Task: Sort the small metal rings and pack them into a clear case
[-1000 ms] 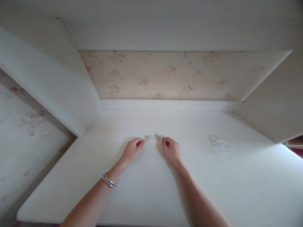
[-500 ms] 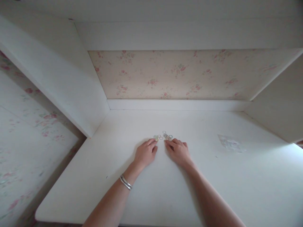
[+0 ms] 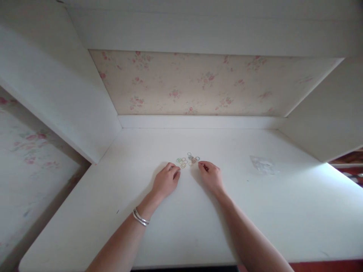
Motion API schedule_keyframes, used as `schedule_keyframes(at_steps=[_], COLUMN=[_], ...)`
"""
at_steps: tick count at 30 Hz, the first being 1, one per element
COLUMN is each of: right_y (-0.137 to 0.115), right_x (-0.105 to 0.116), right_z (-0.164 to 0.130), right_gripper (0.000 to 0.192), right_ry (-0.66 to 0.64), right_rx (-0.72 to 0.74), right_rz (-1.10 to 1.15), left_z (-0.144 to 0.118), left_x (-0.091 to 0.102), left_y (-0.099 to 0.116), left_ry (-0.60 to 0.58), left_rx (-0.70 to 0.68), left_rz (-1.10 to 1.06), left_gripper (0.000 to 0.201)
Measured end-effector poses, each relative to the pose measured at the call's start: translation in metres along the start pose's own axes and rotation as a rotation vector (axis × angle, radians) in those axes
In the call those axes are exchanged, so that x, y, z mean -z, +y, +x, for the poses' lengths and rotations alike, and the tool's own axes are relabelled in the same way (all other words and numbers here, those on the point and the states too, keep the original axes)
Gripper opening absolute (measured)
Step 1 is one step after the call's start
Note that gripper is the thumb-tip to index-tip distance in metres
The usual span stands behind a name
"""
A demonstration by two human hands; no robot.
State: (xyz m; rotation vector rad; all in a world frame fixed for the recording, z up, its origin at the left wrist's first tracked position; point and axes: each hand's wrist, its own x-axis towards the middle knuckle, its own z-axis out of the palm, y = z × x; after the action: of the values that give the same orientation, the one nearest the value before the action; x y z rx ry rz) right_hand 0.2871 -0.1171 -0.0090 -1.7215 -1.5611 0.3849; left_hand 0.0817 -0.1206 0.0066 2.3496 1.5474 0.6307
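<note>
One stretch of floral wallpaper shows at the left edge of the scene, past a pale upright panel that stands at the far left of a white desk. A short dark mark lies on the desk's left side, near the left forearm. Two silver-coloured bands circle the left wrist. The left hand rests low over the desk, palm down, its fingers bent and its thumb side turned toward the middle; I cannot tell whether its fingertips grip anything. Just to the right of them, slightly farther off, lies a loose left group of thin rings, greenish at its left and yellowish toward the near side, some overlapping. Beyond, a flower-patterned back panel spans the far side above a white ledge. Next comes a right group of thin rings, grey and coppery, partly heaped, with one ring at its far end. The right hand sits just beside this group, thumb and forefinger brought together, the others curled under; whether a ring is between the tips I cannot tell. Farther right, well apart from the hand, lies a crumpled clear plastic bag with pale, indistinct contents.
</note>
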Motion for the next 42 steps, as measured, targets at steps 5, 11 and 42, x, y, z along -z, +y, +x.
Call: schedule_keyframes(at_steps=[5,11,42], right_y=[0.0,0.0,-0.013], right_x=[-0.001,-0.002,0.002], right_z=[0.001,0.002,-0.011], right_gripper=[0.029,0.027,0.028], right_ry=[-0.016,-0.059,-0.13], right_rx=[-0.01,0.007,0.23], right_rz=[-0.004,-0.027,-0.031], left_z=[0.002,0.004,0.011], left_x=[-0.001,-0.001,-0.012], left_y=[-0.001,0.008,-0.001], left_ry=[-0.003,-0.037,0.092], left_rx=[-0.018,-0.001,0.133], left_rz=[0.006,0.114,-0.163], left_gripper=[0.024,0.03,0.017])
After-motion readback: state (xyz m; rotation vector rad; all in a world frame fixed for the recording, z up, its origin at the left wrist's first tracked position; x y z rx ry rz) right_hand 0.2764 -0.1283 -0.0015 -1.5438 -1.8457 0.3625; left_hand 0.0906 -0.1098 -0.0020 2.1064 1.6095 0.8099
